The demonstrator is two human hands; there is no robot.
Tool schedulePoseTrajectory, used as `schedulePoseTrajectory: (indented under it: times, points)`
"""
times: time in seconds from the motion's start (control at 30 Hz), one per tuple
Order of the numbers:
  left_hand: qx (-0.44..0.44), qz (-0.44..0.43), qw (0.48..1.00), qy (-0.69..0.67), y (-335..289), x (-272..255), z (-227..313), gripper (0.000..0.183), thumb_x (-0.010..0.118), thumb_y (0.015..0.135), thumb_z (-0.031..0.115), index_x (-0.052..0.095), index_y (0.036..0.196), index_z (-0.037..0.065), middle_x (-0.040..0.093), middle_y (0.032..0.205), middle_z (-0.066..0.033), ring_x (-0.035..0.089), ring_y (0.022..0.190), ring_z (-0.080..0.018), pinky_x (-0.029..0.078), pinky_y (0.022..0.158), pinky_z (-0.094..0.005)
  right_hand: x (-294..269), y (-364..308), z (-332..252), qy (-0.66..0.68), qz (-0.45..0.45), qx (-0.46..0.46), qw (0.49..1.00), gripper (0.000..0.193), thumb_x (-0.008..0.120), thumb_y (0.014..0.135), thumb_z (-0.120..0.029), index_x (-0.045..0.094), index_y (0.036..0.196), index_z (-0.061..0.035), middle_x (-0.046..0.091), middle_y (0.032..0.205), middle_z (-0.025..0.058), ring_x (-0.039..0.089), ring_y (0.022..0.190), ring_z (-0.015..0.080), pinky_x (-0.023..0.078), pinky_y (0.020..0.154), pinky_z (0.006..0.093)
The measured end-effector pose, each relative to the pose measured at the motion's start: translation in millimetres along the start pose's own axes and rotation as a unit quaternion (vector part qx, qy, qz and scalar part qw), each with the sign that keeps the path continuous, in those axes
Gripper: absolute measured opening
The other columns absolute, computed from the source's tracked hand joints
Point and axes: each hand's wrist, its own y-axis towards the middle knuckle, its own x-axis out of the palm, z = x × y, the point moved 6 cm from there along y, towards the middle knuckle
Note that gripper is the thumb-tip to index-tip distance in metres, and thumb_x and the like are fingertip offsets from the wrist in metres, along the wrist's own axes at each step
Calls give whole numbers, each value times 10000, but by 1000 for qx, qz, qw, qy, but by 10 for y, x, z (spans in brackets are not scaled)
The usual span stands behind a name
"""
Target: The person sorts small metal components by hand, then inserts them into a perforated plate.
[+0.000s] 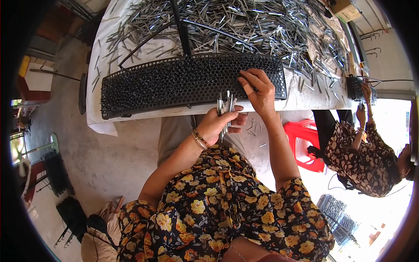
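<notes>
My left hand (217, 124) is closed around a bundle of thin metal strips (225, 107), which stand roughly upright just below the near edge of a black perforated rack (144, 97). The long rack lies along the table's front, its left and middle holes crowded with dark strip ends. My right hand (260, 88) is over the right part of the rack, thumb and fingers pinched close to its holes. Whatever that pinch holds is too small and dark to make out. One finger wears a light band.
Loose metal strips (244, 32) cover much of the white-covered table (102, 105). A black post with slanted rods (182, 37) rises behind the rack. To the right, another person (360, 148) works at a similar rack (360, 89), near a red stool (303, 144). Some strips lie on the floor.
</notes>
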Motion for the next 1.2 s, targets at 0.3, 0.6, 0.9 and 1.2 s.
schedulePoseTrajectory:
  times: [0.3,0.6,0.9,1.2]
  points:
    - [-14,5,1000,-7,-18,9,-9,293,530,893,174,550,1132,6,638,970,-110,628,871,-180,537,697,-314,-5,79,-52,-24,-31,-41,998,197,685,743,-61,665,938,-44,601,900,90,598,776,232,478,673,309]
    - [7,9,1000,-27,36,-28,15,283,508,894,142,543,1132,-7,639,984,-124,635,870,-190,539,720,-314,-53,55,-117,-35,16,-31,999,162,688,741,-94,666,890,-34,611,881,89,590,736,249,466,620,317]
    - [33,-16,999,-16,-19,123,135,295,490,896,140,534,1142,-15,635,1005,-129,636,882,-192,541,731,-313,-26,-269,-89,200,-190,250,928,191,680,802,-147,662,865,32,618,758,67,558,663,105,443,581,251]
    - [-2,-12,1000,-22,168,216,75,257,520,886,148,560,1076,-20,649,946,-133,642,825,-189,543,699,-299,-427,25,322,162,58,258,951,174,654,827,-123,664,956,-7,613,716,28,491,617,59,397,551,211]
